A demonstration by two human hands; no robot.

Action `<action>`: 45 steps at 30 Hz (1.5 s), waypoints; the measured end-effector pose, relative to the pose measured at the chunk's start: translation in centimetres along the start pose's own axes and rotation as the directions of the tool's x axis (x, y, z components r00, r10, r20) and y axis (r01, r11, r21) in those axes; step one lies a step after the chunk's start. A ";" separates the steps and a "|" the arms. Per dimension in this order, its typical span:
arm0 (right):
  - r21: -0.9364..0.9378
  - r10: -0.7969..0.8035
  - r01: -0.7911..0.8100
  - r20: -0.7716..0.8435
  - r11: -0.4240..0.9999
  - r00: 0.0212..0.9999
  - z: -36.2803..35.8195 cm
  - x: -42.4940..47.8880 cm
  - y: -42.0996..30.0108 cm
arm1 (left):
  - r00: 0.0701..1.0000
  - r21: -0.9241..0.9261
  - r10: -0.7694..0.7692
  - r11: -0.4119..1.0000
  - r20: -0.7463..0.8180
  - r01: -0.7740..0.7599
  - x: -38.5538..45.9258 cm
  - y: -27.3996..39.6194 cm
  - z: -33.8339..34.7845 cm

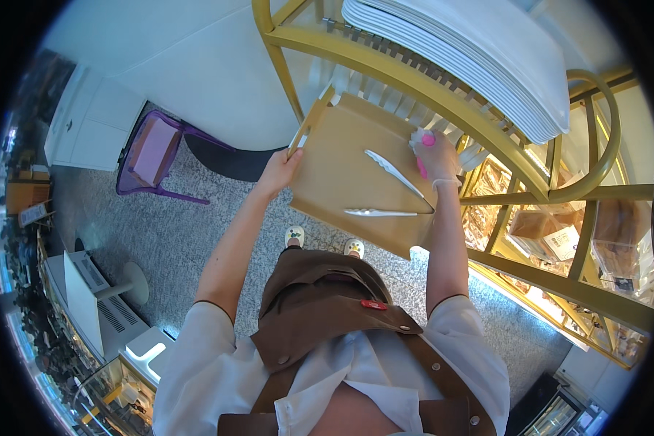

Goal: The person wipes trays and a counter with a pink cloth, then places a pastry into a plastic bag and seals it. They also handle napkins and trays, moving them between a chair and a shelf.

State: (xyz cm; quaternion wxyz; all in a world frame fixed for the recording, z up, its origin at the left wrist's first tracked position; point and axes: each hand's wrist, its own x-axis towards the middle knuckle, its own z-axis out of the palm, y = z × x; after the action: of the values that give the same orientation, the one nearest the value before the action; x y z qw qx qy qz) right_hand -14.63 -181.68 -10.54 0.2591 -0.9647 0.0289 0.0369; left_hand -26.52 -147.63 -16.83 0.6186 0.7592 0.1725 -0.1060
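Note:
My left hand (279,171) grips the left rim of a light-brown serving tray (338,163), near its cutout handle. The tray is tilted in front of me at about waist height. A pair of metal tongs (395,173) lies spread on it, with the hinge end towards my right forearm. My right hand (439,155) is closed on a crumpled pink and white cloth or wipe (422,143) at the tray's right side. The hand hides part of the wipe and of the rim. A clear band circles my right wrist.
A gold metal rack (414,76) stands ahead, bearing stacked white trays (468,65). Lit shelves with bagged bread (545,229) are at right. A purple chair (152,152) stands on the speckled floor (196,234) at left. Behind it sits a counter with a monitor (82,305).

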 end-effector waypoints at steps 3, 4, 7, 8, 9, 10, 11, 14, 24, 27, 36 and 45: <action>0.051 -0.017 0.019 -0.026 0.999 1.000 2.3 3.1 2.3 | 1.000 0.037 -0.015 0.999 0.017 0.015 4.8 -0.4 0.2; 0.094 -0.020 0.025 -0.047 0.995 0.999 2.9 3.6 3.1 | 0.999 0.066 -0.034 0.997 0.022 0.032 5.6 -0.3 0.4; 0.353 0.062 -0.034 -0.069 0.935 0.996 2.1 2.1 4.4 | 0.999 0.217 -0.005 0.976 -0.034 0.013 6.5 0.1 0.8; 0.454 0.100 -0.063 -0.059 0.889 0.993 1.0 0.5 4.3 | 0.996 0.327 0.066 0.944 -0.065 -0.041 6.6 -0.2 0.8; 0.530 0.050 -0.094 0.097 0.843 0.994 -0.5 -1.5 4.0 | 0.986 0.434 0.140 0.896 -0.088 -0.089 6.6 -0.5 0.6; 0.595 -0.013 -0.136 0.240 0.792 0.971 -1.7 -3.6 4.1 | 0.970 0.535 0.221 0.834 -0.101 -0.134 6.7 -0.6 0.7; 0.409 -0.122 0.013 0.243 0.913 0.962 -1.8 -5.2 5.0 | 0.964 0.623 0.235 0.774 -0.121 -0.111 6.2 0.3 1.3; -0.032 -0.320 0.344 0.293 0.938 0.901 0.7 -8.3 8.1 | 0.902 0.800 0.410 0.582 -0.133 -0.147 4.5 2.6 2.8; 0.164 -0.030 -0.028 0.343 0.986 0.939 -4.8 -10.7 4.9 | 0.838 0.708 0.535 0.631 -0.102 -0.317 2.0 1.3 5.0; 0.681 0.113 -0.418 0.445 0.601 0.888 -7.9 -12.6 5.8 | 0.896 0.403 0.437 0.809 0.073 -0.427 -0.4 2.9 9.5; 0.887 0.245 -0.387 0.329 0.251 0.912 -12.9 -11.4 5.0 | 0.724 -0.039 0.522 0.822 0.450 -0.568 -7.2 10.3 26.8; 0.975 0.319 -0.174 0.123 0.136 0.940 -14.5 -10.1 4.7 | 0.736 -0.058 0.666 0.745 0.119 -0.665 -2.4 17.5 29.1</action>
State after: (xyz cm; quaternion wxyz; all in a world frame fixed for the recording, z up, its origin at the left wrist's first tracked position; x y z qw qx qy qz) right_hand -24.25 -192.64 0.47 0.8009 -0.5576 0.2184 -0.0031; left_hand -20.27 -179.44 -6.30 0.6301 0.7582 -0.1509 0.0728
